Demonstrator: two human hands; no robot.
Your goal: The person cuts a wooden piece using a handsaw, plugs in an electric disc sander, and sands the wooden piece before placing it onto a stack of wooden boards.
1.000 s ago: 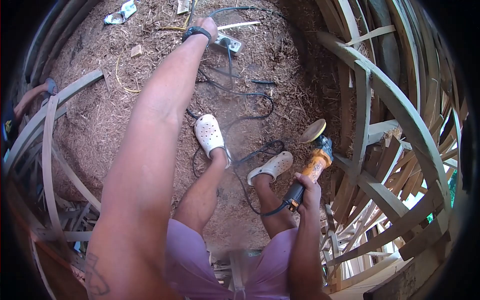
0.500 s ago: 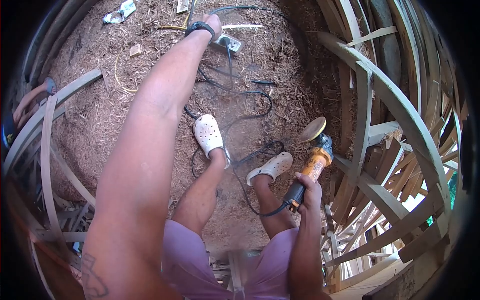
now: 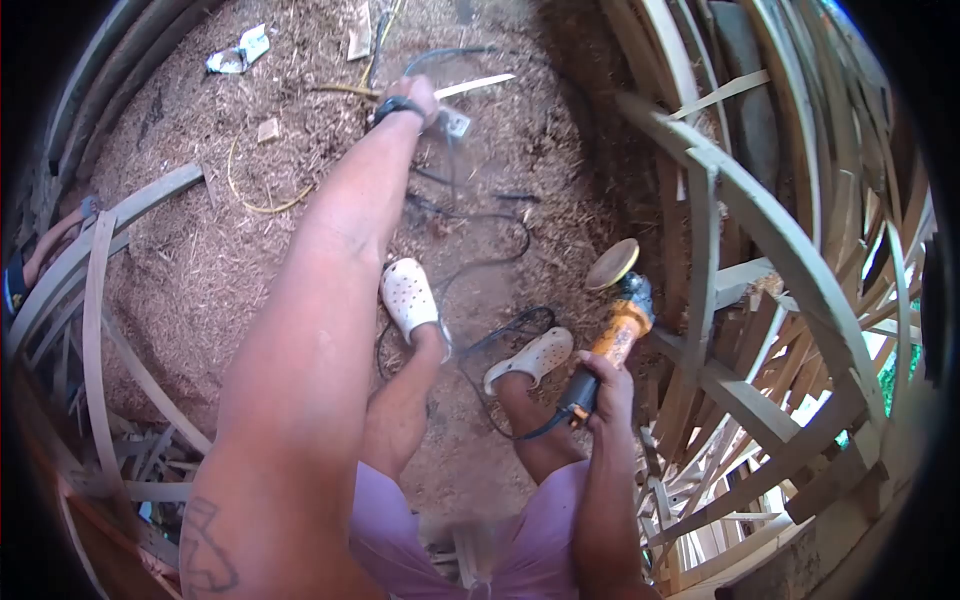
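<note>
My left hand (image 3: 421, 98), with a dark band on its wrist, reaches far forward at the top centre, closed beside a white power strip (image 3: 455, 123); its fingers are partly hidden and what they grip cannot be made out. A thin pale wood strip (image 3: 478, 86) lies just right of it. Lower right, my right hand (image 3: 611, 385) is wrapped round the dark rear body of an orange power tool (image 3: 619, 335). The tool's round yellow-edged disc (image 3: 613, 264) points forward. Its black cord trails across the ground between my feet.
Shavings cover the ground (image 3: 290, 150). Curved wooden frames stand at right (image 3: 790, 230) and left (image 3: 98, 330). A yellow cord (image 3: 236, 180) and a crumpled wrapper (image 3: 240, 52) lie upper left. Another person's leg (image 3: 52, 242) shows at the far left edge.
The view has shifted, so the ground items sit lower. My left hand has shifted down over part of the power strip. My right hand keeps its hold on the orange tool.
</note>
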